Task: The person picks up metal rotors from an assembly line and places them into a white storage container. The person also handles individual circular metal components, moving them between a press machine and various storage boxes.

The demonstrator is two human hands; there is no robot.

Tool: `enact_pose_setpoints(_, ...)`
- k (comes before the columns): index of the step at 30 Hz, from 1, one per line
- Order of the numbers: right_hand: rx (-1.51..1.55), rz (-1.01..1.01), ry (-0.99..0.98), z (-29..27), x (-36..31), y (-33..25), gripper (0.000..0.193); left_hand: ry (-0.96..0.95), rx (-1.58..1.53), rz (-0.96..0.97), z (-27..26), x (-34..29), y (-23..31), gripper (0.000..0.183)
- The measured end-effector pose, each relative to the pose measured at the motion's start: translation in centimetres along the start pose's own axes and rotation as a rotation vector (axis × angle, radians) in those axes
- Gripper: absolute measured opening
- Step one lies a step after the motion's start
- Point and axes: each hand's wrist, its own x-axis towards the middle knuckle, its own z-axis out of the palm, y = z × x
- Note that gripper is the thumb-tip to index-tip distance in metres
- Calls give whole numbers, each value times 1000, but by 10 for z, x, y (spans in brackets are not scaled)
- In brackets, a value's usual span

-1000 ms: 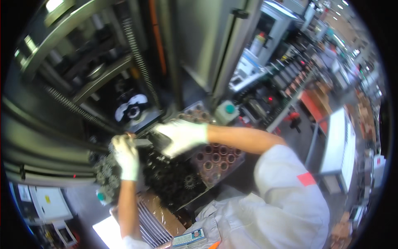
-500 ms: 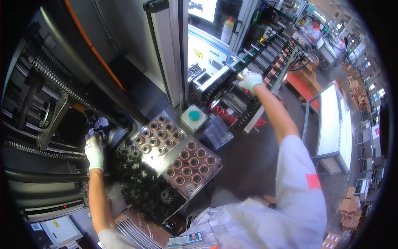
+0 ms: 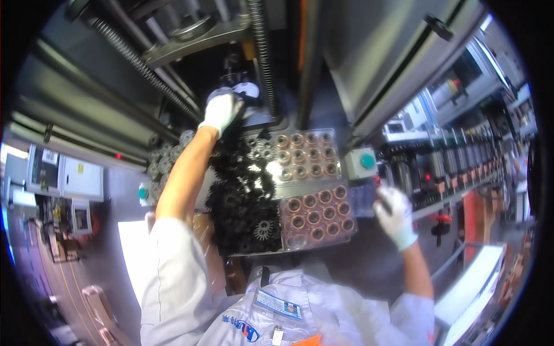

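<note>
My left hand point(image 3: 221, 111), in a white glove, reaches into the machine with its fingers curled down beside a shiny pale disc-like part point(image 3: 247, 90). What its fingertips hold is hidden. My right hand point(image 3: 396, 214), also gloved, hangs to the right of the trays, near a clear plastic box point(image 3: 361, 199); motion smears its fingers. Between my arms lies a heap of dark toothed metal discs point(image 3: 234, 207). Right of it, copper-coloured rings with dark centres fill most places of a far clear tray point(image 3: 336, 137) and a near clear tray point(image 3: 350, 236).
A grey box with a green button point(image 3: 367, 161) stands right of the far tray. Beyond it runs a roller conveyor point(image 3: 456, 167) carrying copper-coloured parts. Springs point(image 3: 262, 52) and dark columns point(image 3: 311, 75) frame the machine opening. Another green button point(image 3: 143, 192) is at the left.
My view has turned left toward the machine. My right hand has come back from the conveyor to beside the trays. My left hand stays in the machine by the shiny part.
</note>
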Motion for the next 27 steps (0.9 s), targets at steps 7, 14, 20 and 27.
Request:
enact_pose_setpoints(7, 218, -126, -166, 33, 16, -69, 31, -142, -107, -279, -6, -1, -11, 35)
enact_pose_setpoints(14, 331, -231, -200, 49, 46, -103, 32, 152, 156, 66, 18, -59, 0, 57)
enact_pose_setpoints(20, 426, -230, -212, 98, 88, -148, 30, -17, 229, 29, 21, -57, -3, 53)
enact_pose_setpoints(27, 316, -371, -262, 147, 129, -184, 35, 202, -157, -149, -95, -146, 4, 50)
